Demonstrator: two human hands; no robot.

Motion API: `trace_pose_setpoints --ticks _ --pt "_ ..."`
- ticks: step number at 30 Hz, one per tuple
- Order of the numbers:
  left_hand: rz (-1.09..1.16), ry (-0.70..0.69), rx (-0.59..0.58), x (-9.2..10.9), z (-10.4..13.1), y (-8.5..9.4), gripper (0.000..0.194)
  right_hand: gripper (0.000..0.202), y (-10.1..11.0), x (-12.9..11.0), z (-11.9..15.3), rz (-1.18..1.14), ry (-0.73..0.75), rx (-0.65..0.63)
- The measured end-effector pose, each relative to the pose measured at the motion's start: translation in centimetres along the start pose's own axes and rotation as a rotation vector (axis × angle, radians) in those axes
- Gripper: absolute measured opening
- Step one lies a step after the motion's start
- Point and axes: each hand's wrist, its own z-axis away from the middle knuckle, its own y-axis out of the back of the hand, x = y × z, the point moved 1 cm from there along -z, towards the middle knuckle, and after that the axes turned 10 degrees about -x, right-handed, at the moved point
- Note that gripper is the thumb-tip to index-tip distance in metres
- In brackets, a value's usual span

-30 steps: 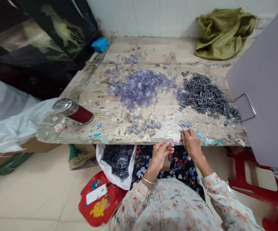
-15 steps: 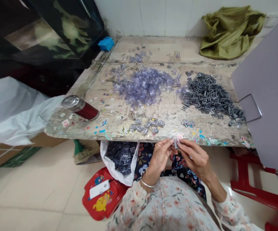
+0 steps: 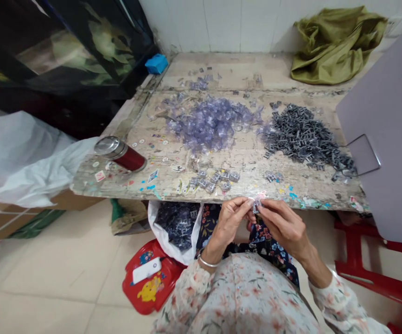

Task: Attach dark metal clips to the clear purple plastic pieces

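Note:
Between my two hands, just off the table's front edge, is a small clear plastic piece with a grey part in it [image 3: 255, 206]. My left hand [image 3: 231, 217] pinches it from the left between thumb and finger. From the other side, the fingertips of my right hand [image 3: 284, 227] grip the same piece. Several similar clear-and-grey pieces [image 3: 216, 178] lie on the table a little to the left. Farther back are a heap of clear purplish plastic pieces [image 3: 214, 123] and, to its right, a heap of dark grey parts [image 3: 300, 134].
A red thermos [image 3: 131, 157] stands on the left of the worn table [image 3: 145, 181]. Below the edge hangs a white bag [image 3: 156, 232] of dark pieces, beside a red stool [image 3: 141, 297] carrying a white device [image 3: 147, 270]. A grey panel [image 3: 381, 116] borders the right.
The view has shifted slightly. Both hands keep their hold on the small piece, with its grey part now showing more clearly between the fingertips.

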Motion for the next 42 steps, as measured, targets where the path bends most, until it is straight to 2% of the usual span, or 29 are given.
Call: trace_pose_setpoints --ticks 3,11,19,26,31,42 --pt "-0.131 -0.007 -0.063 0.5 0.0 0.6 0.035 0.038 0.4 -0.1 -0.4 -0.031 -0.003 -0.008" --pt "-0.367 -0.035 -0.235 2.6 0.2 1.6 0.038 0.049 0.7 -0.4 -0.8 -0.039 -0.039 -0.176" --pt "-0.294 -0.063 -0.158 1.0 0.6 1.7 0.028 0.043 0.3 -0.3 -0.7 -0.022 -0.024 -0.153" --pt "-0.502 -0.172 -0.129 1.0 1.1 1.8 0.032 0.04 0.0 -0.7 -0.6 -0.102 -0.08 -0.181" --pt "-0.582 -0.224 -0.118 1.2 1.3 1.5 0.033 0.036 -0.1 -1.0 -0.6 -0.095 -0.075 -0.139" --pt "-0.484 -0.121 -0.146 1.1 1.7 1.9 0.033 0.024 -0.5 -1.1 -0.6 -0.071 -0.067 -0.162"
